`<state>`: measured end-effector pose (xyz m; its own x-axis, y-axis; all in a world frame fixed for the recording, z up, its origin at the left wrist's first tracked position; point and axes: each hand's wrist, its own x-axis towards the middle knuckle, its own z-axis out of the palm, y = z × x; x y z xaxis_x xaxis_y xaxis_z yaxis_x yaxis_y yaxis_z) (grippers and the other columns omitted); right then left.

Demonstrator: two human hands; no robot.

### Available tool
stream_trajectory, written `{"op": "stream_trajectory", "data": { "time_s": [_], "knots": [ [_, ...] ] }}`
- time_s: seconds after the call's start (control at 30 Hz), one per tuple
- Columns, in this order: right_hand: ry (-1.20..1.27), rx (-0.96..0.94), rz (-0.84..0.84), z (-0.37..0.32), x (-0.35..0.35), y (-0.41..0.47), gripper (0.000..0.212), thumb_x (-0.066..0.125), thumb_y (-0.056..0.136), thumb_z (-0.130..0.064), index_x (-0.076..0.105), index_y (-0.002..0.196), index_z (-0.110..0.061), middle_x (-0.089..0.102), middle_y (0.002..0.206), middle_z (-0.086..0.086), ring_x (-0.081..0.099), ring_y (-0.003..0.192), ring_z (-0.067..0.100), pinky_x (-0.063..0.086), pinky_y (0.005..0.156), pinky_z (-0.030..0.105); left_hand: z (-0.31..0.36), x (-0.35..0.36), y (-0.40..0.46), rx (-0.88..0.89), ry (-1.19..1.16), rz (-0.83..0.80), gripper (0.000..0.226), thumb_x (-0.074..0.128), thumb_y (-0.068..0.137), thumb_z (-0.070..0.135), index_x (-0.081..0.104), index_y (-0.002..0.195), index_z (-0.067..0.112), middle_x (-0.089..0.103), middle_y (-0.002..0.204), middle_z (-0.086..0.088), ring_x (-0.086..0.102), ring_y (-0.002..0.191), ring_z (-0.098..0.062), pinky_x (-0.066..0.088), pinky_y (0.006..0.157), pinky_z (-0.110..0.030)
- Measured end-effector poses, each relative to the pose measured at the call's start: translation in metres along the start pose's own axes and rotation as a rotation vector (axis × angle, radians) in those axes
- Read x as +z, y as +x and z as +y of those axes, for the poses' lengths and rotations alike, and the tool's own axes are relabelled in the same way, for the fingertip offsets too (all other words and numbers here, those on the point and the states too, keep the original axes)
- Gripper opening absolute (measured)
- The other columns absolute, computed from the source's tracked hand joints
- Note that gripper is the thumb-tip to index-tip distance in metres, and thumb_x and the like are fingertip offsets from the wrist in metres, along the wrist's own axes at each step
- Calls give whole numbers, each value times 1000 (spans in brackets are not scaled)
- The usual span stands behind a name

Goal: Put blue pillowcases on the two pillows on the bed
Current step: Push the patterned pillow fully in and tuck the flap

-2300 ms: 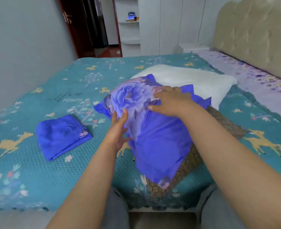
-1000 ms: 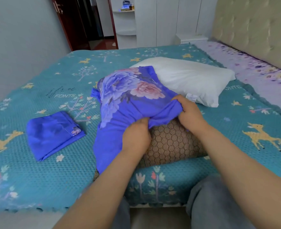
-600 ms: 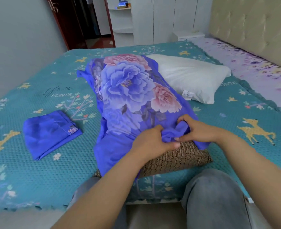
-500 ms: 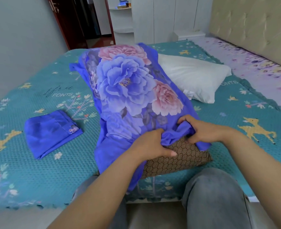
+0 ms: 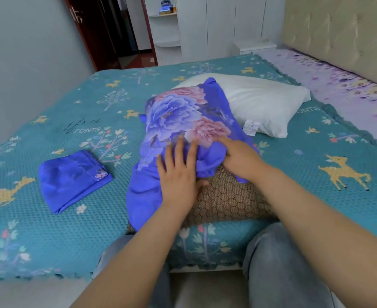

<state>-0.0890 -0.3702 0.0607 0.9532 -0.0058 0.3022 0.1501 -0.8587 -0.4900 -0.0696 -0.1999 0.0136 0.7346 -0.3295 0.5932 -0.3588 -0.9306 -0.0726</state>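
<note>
Pillowcase (image 5: 183, 121) with the big blue and pink flowers is about halfway over my brown honeycomb pillow (image 5: 229, 198), which lies at the near edge of the bed (image 5: 316, 174) right in front of my knees. The near end of the pillow is bare, with blue fabric bunched up along it. My left hand (image 5: 178, 174) lies flat on the blue fabric, fingers straight and spread, not gripping anything. My right hand (image 5: 241, 158) has its fingers curled into the bunched edge of the case, pinching it just above the bare part of the pillow. The white pillow (image 5: 260, 103) has no cover and lies behind, its near side touching the far end of the flowered one. The second pillowcase (image 5: 72, 178) is folded on the teal bedspread, well off to my left
</note>
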Motion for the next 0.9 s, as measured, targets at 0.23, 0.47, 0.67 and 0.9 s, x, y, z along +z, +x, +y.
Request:
{"op": "stream_trajectory", "data": {
  "time_s": [0.23,0.47,0.67,0.9],
  "knots": [
    [-160,151,-548,-5,-6,-26,53,65,73,-61,40,61,-16,41,58,-1,38,53,16,28,52,31,-4,32,48,-36,-65,-305,67,40,96,23,1,149,32,1,159,6,17,141,-39,38,100,-56],
    [-131,262,-483,11,12,-70,49,68,78,-50,52,106,-12,62,102,9,59,95,26,43,74,32,12,33,77,147,-154,-360,65,42,90,9,20,148,27,24,155,0,50,120,-33,44,93,-40],
    [-271,268,-98,-21,21,-81,89,54,68,-76,36,128,-13,36,127,6,43,116,29,40,81,36,-31,31,69,158,-491,-349,45,48,86,21,54,131,21,54,136,-3,50,125,-20,40,102,-32],
    [-563,275,64,-27,82,-67,109,88,49,-38,32,141,-21,46,118,11,46,92,33,46,58,40,-52,10,30,149,-552,-77,36,38,73,28,64,88,8,63,84,-10,63,81,-29,46,63,-35]
  ]
}}
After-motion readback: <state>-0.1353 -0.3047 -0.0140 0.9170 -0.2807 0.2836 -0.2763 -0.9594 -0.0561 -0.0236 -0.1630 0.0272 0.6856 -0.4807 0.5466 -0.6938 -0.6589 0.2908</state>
